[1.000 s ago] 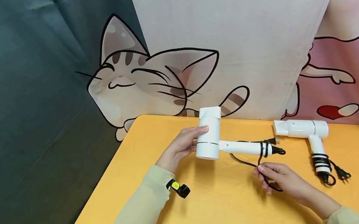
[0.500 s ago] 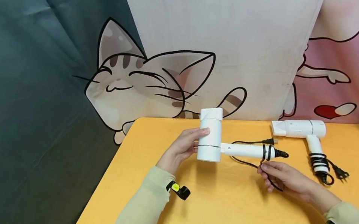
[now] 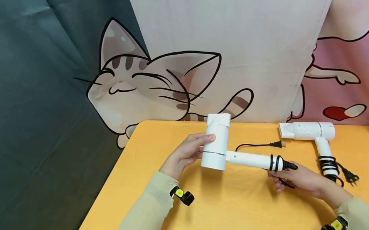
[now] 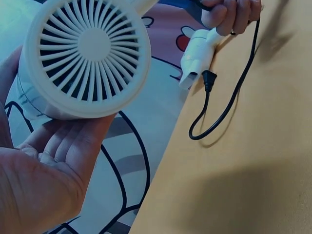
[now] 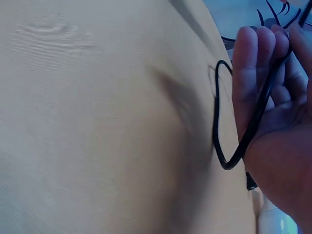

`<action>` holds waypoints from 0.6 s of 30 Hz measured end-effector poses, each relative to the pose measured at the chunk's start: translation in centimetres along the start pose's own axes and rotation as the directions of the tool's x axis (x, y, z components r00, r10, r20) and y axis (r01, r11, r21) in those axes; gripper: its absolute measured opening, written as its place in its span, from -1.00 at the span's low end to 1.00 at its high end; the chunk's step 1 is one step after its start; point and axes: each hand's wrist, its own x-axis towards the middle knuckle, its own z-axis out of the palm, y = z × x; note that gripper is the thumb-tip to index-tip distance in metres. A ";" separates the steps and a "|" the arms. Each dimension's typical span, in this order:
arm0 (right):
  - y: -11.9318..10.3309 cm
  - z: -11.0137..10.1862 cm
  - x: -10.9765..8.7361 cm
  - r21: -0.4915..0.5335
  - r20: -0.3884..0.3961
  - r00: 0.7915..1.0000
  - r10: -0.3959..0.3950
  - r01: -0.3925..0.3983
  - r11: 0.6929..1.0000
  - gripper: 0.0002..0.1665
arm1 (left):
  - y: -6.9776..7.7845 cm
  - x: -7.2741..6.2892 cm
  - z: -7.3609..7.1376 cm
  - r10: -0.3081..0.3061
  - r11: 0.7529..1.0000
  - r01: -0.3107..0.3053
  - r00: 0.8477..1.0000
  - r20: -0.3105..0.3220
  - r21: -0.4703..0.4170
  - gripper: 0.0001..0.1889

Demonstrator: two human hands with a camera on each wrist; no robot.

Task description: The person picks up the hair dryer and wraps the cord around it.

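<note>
My left hand [image 3: 184, 152] grips a white hair dryer [image 3: 216, 138] by its barrel, thumb on the near side, with the handle pointing right. The slatted round rear grille [image 4: 94, 45] fills the top of the left wrist view. A few turns of black power cord [image 3: 274, 163] wrap the handle near its end. Just behind and below that end, my right hand [image 3: 305, 180] pinches the cord, its fingertips partly hidden by the handle. In the right wrist view the cord [image 5: 263, 100] runs across the palm and loops down. The plug [image 3: 277, 144] lies loose on the table.
A second white hair dryer [image 3: 308, 131] lies at the back right of the yellow table [image 3: 226, 221], its cord [image 3: 328, 164] wound round its handle. Behind the table hangs a cloth backdrop [image 3: 251, 30] with cartoon drawings.
The right hand has moved slightly up and behind the handle end, carrying the cord. The held hair dryer has dropped a little and shifted slightly right. The left hand keeps its grip.
</note>
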 end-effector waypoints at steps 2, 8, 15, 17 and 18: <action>-0.3 -0.3 0.0 -0.022 0.047 0.998 -0.041 0.042 0.999 -0.71 | 0.0 -0.1 -0.2 0.002 1.000 -0.002 1.000 0.018 0.006 -0.44; -2.2 -1.0 0.3 -0.126 0.126 0.990 -0.066 0.082 0.989 -0.74 | -0.2 -0.4 -0.8 0.011 1.000 -0.013 0.996 0.085 0.022 -0.44; -5.1 -1.6 1.1 -0.281 0.137 0.991 -0.012 0.050 0.958 -0.79 | 0.1 -0.8 -1.3 0.023 0.999 -0.029 0.992 0.120 0.044 -0.34; -5.7 -1.8 1.3 -0.334 0.133 0.991 0.018 0.028 0.942 -0.79 | 0.1 -0.8 -1.4 0.022 0.998 -0.029 0.991 0.134 0.049 -0.30; -5.9 -1.8 1.4 -0.362 0.129 0.991 0.031 0.018 0.932 -0.78 | 0.1 -0.8 -1.4 0.021 0.998 -0.028 0.990 0.139 0.051 -0.28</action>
